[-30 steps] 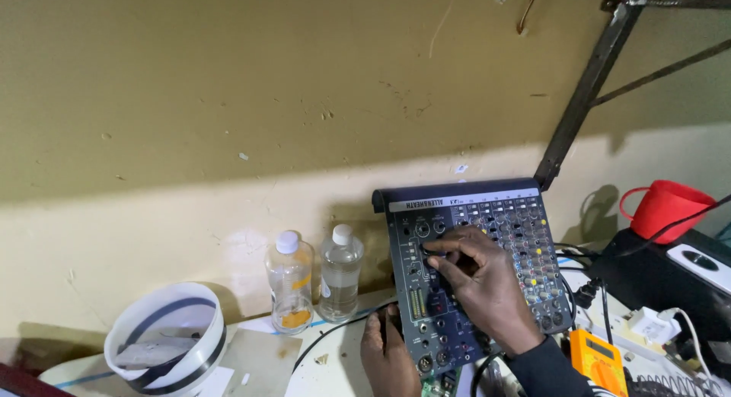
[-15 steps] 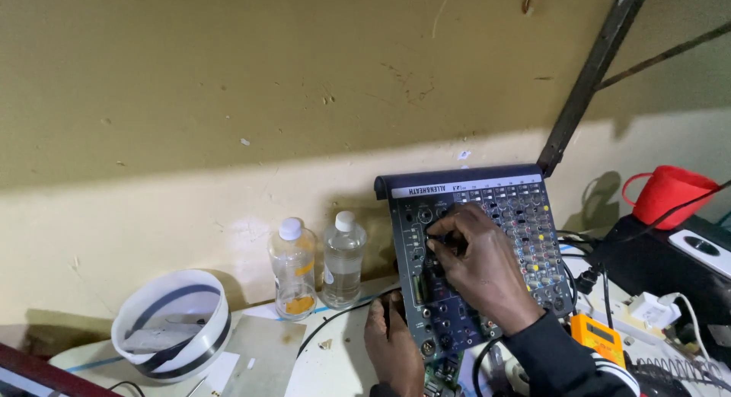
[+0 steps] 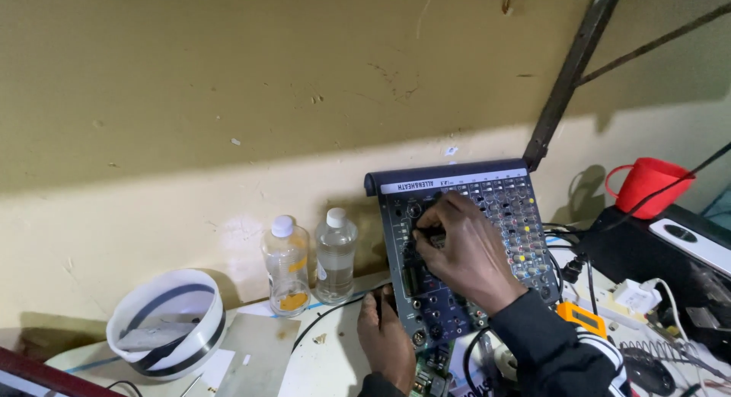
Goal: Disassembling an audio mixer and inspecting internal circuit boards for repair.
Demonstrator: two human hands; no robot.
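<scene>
A dark blue audio mixer point(image 3: 499, 214) with many small knobs leans tilted against the wall on the bench. My right hand point(image 3: 464, 248) lies over the middle of its panel, thumb and fingers pinched on a knob in the upper left part. My left hand point(image 3: 384, 336) grips the mixer's lower left edge, steadying it. A green circuit board point(image 3: 430, 366) shows below the mixer's bottom edge.
Two clear plastic bottles point(image 3: 335, 252) with white caps stand left of the mixer. A white bowl-like ring with a black stripe point(image 3: 167, 325) sits far left. A red cup point(image 3: 647, 185), a black box, cables, a white adapter and an orange meter point(image 3: 582, 319) crowd the right.
The view has shifted slightly. My right hand has moved a little up and left across the mixer's panel onto a knob. My left hand stays at the lower left edge.
</scene>
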